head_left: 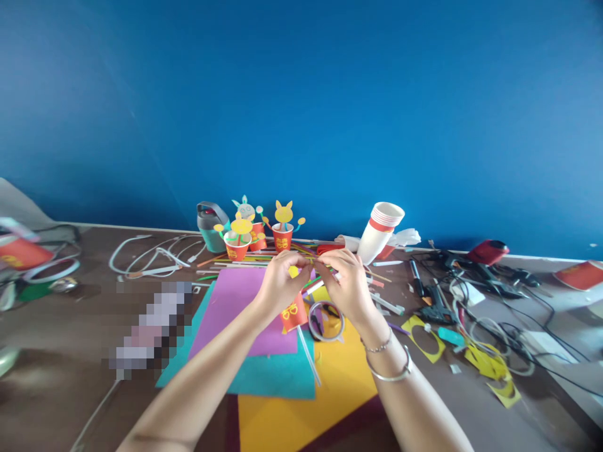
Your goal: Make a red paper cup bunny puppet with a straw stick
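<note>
My left hand (285, 276) and my right hand (346, 279) meet fingertip to fingertip above the coloured paper. Both are closed in a pinch around a thin, small piece that I cannot make out. Under my left hand lies a red paper cup (294, 314) on its side, with white straws (308, 355) sticking out toward me. Just below my right hand a roll of clear tape (326, 321) rests on the yellow sheet (282, 417). A purple sheet (230, 307) and a teal sheet (277, 376) overlap it.
Behind my hands stand cup figures with yellow animal heads (283, 215), a grey-green bottle (211, 226) and a leaning stack of white paper cups (379, 232). Glue guns (438, 307), tangled cables and yellow scraps (424, 339) lie right. A pixelated object (151, 329) lies left.
</note>
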`<action>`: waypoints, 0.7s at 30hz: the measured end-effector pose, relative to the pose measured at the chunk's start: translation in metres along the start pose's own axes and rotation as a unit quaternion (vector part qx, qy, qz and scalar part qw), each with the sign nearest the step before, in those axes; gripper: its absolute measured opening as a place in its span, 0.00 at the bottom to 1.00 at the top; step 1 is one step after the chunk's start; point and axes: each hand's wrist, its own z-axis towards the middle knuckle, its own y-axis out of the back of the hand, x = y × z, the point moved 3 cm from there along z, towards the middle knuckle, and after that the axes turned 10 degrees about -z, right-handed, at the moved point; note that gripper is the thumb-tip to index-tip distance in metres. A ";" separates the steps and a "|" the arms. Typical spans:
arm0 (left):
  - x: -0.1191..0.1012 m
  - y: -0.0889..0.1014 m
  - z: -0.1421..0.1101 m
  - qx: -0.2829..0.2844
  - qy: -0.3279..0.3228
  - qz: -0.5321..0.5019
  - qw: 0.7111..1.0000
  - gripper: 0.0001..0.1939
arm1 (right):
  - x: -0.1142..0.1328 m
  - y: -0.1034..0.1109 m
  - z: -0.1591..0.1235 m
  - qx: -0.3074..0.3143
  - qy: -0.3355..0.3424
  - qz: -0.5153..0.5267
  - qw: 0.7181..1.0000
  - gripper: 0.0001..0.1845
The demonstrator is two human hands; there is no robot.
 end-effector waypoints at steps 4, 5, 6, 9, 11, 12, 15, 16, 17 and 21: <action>-0.003 0.000 0.000 0.012 -0.021 0.015 1.000 0.08 | -0.005 0.001 0.002 0.029 -0.009 0.041 0.999 0.05; -0.003 -0.001 -0.001 0.015 -0.022 0.015 1.000 0.08 | -0.005 0.002 0.002 0.035 -0.007 0.045 0.998 0.05; -0.004 -0.001 -0.001 0.016 -0.022 0.016 0.999 0.07 | -0.006 0.003 0.002 0.040 -0.004 0.047 0.998 0.05; -0.003 -0.002 -0.001 0.021 -0.026 0.017 0.999 0.07 | -0.004 0.005 0.003 0.046 0.004 0.031 0.998 0.05; -0.003 -0.002 -0.001 0.021 -0.026 0.019 0.999 0.07 | -0.003 0.006 0.002 0.049 0.009 0.009 0.999 0.06; -0.003 -0.002 -0.001 0.020 -0.024 0.019 0.999 0.07 | -0.002 0.006 0.002 0.051 0.011 0.002 0.999 0.06; -0.004 -0.002 -0.001 0.020 -0.014 0.022 0.999 0.07 | -0.003 0.005 0.002 0.057 0.004 0.016 0.998 0.06; -0.005 -0.002 -0.001 0.021 -0.012 0.022 0.999 0.07 | -0.004 0.005 0.002 0.058 -0.003 0.030 0.998 0.06; -0.005 -0.002 -0.001 0.023 -0.011 0.023 0.999 0.07 | -0.005 0.005 0.003 0.060 -0.010 0.044 0.997 0.07; -0.006 -0.002 -0.001 0.033 -0.013 0.024 0.999 0.07 | -0.005 0.005 0.004 0.054 -0.030 0.058 0.996 0.07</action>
